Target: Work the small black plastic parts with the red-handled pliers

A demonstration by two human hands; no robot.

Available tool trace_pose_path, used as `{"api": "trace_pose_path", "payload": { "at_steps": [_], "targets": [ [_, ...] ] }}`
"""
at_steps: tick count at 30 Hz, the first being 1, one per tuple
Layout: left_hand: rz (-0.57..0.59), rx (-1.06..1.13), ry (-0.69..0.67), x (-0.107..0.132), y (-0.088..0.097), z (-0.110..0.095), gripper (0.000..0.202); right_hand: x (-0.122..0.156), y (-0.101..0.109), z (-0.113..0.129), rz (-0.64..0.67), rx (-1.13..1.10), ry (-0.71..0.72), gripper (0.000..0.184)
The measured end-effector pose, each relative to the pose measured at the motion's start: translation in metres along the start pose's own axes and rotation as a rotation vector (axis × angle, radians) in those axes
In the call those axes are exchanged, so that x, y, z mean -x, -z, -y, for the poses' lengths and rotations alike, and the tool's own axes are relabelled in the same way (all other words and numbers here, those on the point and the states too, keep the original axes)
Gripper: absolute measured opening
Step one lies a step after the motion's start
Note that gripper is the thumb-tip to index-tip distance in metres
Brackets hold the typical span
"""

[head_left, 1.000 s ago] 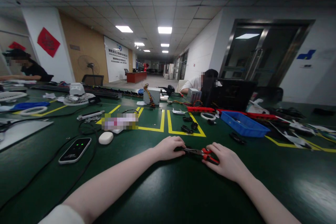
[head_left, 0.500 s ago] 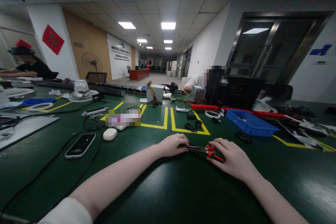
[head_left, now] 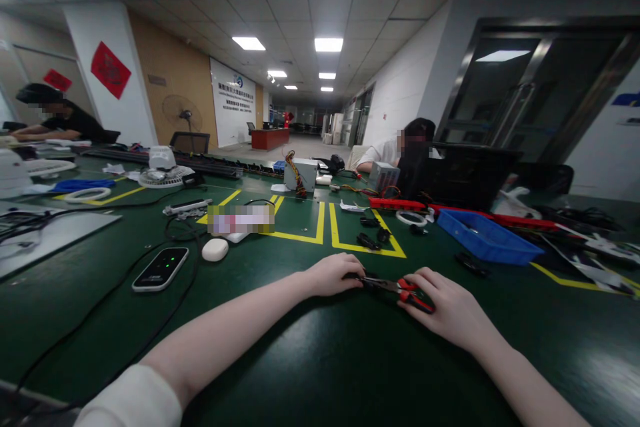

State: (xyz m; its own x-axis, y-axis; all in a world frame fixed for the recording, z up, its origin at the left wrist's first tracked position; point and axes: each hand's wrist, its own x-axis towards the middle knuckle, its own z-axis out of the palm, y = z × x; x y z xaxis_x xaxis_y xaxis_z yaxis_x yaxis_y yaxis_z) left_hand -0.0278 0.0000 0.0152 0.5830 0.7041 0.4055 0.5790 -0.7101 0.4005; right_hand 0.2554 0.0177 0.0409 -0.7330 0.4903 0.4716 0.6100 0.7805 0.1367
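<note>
The tabletop (head_left: 320, 360) was glossy green, smooth enough to mirror the ceiling lights. The pliers (head_left: 397, 288) had dull metal jaws and red plastic-looking handles. The blue bin (head_left: 487, 238) looked plastic.

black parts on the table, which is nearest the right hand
The black part lying alone in front of the blue tray; the others cluster farther left by the yellow lines, away from the right hand.

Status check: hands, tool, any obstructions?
Right hand closed on red-handled pliers on green table. Left hand curled at nose end; contents hidden. Black clips lie beyond, clear of both hands.
</note>
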Motion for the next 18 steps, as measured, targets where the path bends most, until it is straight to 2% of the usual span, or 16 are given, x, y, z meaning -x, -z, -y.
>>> {"api": "trace_pose_path", "payload": {
  "at_steps": [7,18],
  "targets": [
    [-0.012,0.005,0.013,0.000,0.001,0.001,0.014,-0.003,-0.001,0.003,-0.002,-0.007,-0.034,0.036],
    [0.003,0.003,-0.050,0.001,0.000,0.004,0.015,0.002,0.004,-0.007,0.051,-0.102,-0.129,0.039]
  ]
}}
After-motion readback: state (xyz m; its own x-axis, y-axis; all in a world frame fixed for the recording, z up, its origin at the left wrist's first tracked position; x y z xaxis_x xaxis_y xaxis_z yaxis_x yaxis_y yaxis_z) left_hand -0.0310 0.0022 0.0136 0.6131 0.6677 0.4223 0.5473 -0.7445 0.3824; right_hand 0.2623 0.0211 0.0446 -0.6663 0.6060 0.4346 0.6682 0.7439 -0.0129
